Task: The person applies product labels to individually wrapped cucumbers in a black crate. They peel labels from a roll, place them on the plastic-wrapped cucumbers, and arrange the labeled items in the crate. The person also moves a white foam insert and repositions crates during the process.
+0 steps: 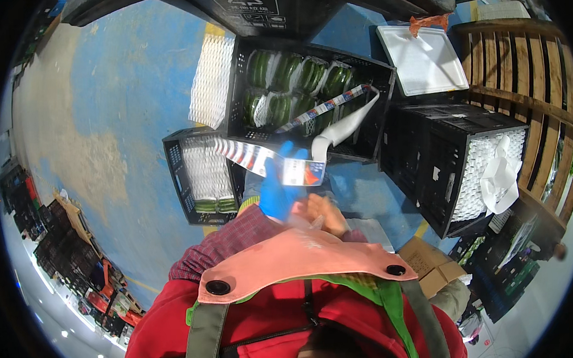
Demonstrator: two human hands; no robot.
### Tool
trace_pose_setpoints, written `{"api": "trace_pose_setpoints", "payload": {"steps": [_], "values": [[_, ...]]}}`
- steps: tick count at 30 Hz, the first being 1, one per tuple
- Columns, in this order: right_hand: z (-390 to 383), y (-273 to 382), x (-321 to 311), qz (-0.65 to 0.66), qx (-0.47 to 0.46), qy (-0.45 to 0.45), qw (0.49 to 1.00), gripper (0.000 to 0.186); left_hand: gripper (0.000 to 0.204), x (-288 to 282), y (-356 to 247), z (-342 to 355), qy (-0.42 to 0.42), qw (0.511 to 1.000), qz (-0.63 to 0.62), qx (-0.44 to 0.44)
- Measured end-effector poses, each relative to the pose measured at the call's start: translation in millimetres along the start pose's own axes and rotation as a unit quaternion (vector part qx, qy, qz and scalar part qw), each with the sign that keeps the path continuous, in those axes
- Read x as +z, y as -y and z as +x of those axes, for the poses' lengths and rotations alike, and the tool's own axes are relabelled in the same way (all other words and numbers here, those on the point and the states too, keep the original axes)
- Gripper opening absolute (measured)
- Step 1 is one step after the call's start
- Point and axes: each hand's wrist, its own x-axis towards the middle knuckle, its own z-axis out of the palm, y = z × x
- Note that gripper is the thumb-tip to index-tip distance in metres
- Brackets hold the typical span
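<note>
Blue-gloved, the left hand [275,191] pinched a printed label strip [302,172] just below the black crate [384,79] of wrapped green cucumbers [288,73]. The bare right hand [326,214] hovered beside it, grip unclear. The strip looked light, limp and tearable; best held near an edge.

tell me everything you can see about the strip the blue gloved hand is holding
The label strip is a long, glossy printed band, white with red and blue patches. It curls from the small crate on the left, across the blue-gloved left hand that grips its right end, fingers on top. It hangs in the air in front of the big black crate of wrapped green vegetables.
</note>
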Motion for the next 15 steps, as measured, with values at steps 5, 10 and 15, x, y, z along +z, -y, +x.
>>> {"api": "trace_pose_setpoints", "payload": {"steps": [5,10,15], "values": [[68,18,-9,0.52,0.115,-0.102,0.84,0.029,0.064,-28,45,-9,-0.164,0.972,-0.137,-0.093],[65,27,-34,0.155,0.084,-0.279,0.944,0.021,0.058,-63,-4,-16,0.015,0.892,-0.035,-0.45],[-1,81,-55,-0.371,-0.087,-0.214,0.899,0.026,0.101,-52,-49,52,0.068,0.891,0.07,-0.443]]}}
